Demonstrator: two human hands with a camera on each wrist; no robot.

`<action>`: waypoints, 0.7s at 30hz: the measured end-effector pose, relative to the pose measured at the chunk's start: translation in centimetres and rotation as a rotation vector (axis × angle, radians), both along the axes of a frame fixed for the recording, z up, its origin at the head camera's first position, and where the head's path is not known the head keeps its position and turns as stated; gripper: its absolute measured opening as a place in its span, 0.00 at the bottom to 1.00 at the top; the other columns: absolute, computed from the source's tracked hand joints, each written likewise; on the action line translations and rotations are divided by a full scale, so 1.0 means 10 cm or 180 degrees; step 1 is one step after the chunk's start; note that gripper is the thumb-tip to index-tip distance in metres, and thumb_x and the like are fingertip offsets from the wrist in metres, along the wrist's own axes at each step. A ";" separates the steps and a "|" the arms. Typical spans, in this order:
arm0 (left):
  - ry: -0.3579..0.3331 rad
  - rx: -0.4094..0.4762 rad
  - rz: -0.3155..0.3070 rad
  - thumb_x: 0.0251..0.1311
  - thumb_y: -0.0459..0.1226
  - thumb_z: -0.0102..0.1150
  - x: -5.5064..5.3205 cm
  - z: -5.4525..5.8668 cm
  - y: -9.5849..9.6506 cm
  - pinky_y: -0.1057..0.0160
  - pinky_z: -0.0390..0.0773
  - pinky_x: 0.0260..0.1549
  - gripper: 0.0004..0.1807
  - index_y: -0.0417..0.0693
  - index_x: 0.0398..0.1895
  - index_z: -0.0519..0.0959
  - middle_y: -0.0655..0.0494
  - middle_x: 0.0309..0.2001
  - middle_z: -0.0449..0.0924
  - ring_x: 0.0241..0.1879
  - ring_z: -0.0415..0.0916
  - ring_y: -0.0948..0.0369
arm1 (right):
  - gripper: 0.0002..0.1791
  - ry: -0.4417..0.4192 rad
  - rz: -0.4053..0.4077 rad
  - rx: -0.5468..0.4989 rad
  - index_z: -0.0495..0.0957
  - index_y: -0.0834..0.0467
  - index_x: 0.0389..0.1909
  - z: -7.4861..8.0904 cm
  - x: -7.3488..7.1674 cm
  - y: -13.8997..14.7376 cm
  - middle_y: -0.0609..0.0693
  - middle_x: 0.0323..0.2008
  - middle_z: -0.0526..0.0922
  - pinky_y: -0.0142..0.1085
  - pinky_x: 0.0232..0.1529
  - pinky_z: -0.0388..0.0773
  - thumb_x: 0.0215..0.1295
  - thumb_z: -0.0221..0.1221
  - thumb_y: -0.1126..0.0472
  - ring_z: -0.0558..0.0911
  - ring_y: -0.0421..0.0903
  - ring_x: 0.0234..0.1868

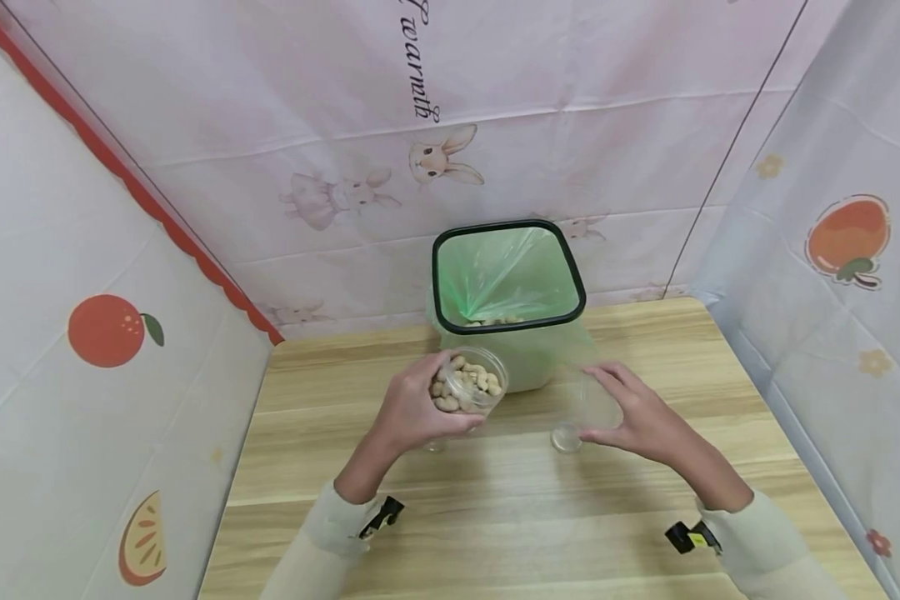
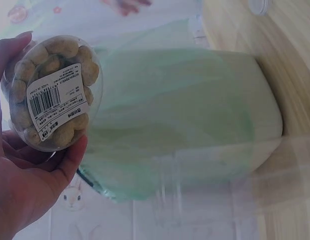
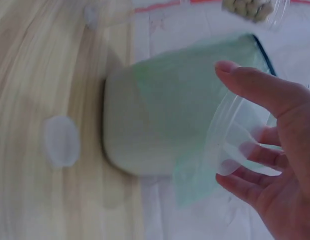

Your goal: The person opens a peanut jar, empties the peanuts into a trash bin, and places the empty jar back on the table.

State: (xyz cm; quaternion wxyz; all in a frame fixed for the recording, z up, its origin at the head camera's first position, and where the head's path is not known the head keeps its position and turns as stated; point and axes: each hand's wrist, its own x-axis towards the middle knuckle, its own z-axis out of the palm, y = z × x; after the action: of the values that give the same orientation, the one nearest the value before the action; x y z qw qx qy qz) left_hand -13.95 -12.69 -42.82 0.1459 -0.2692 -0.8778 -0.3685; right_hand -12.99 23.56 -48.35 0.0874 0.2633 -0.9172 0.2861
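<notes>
My left hand (image 1: 414, 406) grips a clear plastic jar of peanuts (image 1: 474, 383), which is tilted in front of the bin. In the left wrist view, a white barcode label (image 2: 55, 102) shows on the jar's base. A clear plastic container (image 3: 235, 130), with no contents visible, is held between the thumb and fingers of my right hand (image 1: 633, 410); it is blurred in the head view. Behind both hands stands a bin with a black rim (image 1: 507, 325) and a green bag (image 1: 525, 258) lining it. Some peanuts (image 1: 498, 321) lie inside, partly hidden by the front rim.
A round clear lid (image 1: 566, 437) lies on the wooden table (image 1: 510, 508) near my right thumb. Another clear object (image 1: 435, 446) is partly hidden below my left hand. Printed cloth walls (image 1: 330, 250) stand behind and on both sides of the table.
</notes>
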 end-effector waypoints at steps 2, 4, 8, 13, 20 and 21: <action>0.0026 -0.0005 0.0045 0.30 0.50 0.88 -0.01 0.03 -0.04 0.54 0.87 0.49 0.50 0.43 0.63 0.79 0.48 0.52 0.87 0.50 0.86 0.54 | 0.52 -0.0197 -0.0104 0.0012 0.71 0.63 0.70 -0.06 0.01 0.05 0.59 0.63 0.74 0.58 0.57 0.81 0.44 0.83 0.49 0.78 0.59 0.61; 0.0050 -0.0014 0.0075 0.29 0.49 0.88 -0.02 0.06 -0.07 0.54 0.87 0.47 0.50 0.43 0.62 0.79 0.49 0.51 0.87 0.49 0.86 0.54 | 0.52 -0.0347 -0.0190 0.0035 0.70 0.63 0.70 -0.12 0.01 0.10 0.60 0.63 0.74 0.59 0.58 0.80 0.45 0.82 0.50 0.78 0.60 0.61; 0.0069 -0.0040 0.0148 0.30 0.49 0.88 -0.04 0.13 -0.13 0.52 0.87 0.48 0.50 0.43 0.63 0.78 0.48 0.53 0.87 0.51 0.86 0.52 | 0.52 -0.0498 -0.0308 0.0108 0.70 0.65 0.70 -0.22 0.00 0.18 0.62 0.60 0.75 0.60 0.57 0.80 0.45 0.82 0.50 0.79 0.61 0.58; 0.0096 -0.0059 0.0190 0.30 0.49 0.88 -0.08 0.20 -0.20 0.49 0.87 0.51 0.52 0.41 0.64 0.78 0.45 0.55 0.87 0.54 0.86 0.49 | 0.53 -0.0689 -0.0419 0.0166 0.71 0.67 0.69 -0.35 -0.02 0.26 0.65 0.58 0.76 0.61 0.56 0.80 0.44 0.82 0.48 0.79 0.64 0.57; 0.0091 -0.0095 0.0237 0.31 0.50 0.87 -0.15 0.26 -0.25 0.47 0.85 0.56 0.53 0.41 0.67 0.77 0.42 0.60 0.84 0.58 0.83 0.45 | 0.54 -0.0910 -0.0495 0.0315 0.70 0.68 0.70 -0.55 -0.05 0.33 0.69 0.59 0.76 0.63 0.57 0.78 0.47 0.80 0.44 0.77 0.68 0.59; 0.0109 -0.0096 0.0229 0.31 0.50 0.88 -0.16 0.27 -0.26 0.46 0.84 0.56 0.53 0.40 0.66 0.77 0.42 0.60 0.84 0.58 0.83 0.45 | 0.54 -0.0924 -0.0474 0.0316 0.69 0.69 0.70 -0.58 -0.06 0.34 0.69 0.59 0.76 0.63 0.57 0.77 0.48 0.80 0.44 0.77 0.68 0.59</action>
State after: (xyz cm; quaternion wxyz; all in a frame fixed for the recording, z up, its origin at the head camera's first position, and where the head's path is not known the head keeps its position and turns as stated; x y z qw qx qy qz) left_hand -15.59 -15.25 -40.10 0.1700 -0.2459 -0.8897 -0.3451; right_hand -13.55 26.93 -54.16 -0.0381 0.1545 -0.9502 0.2681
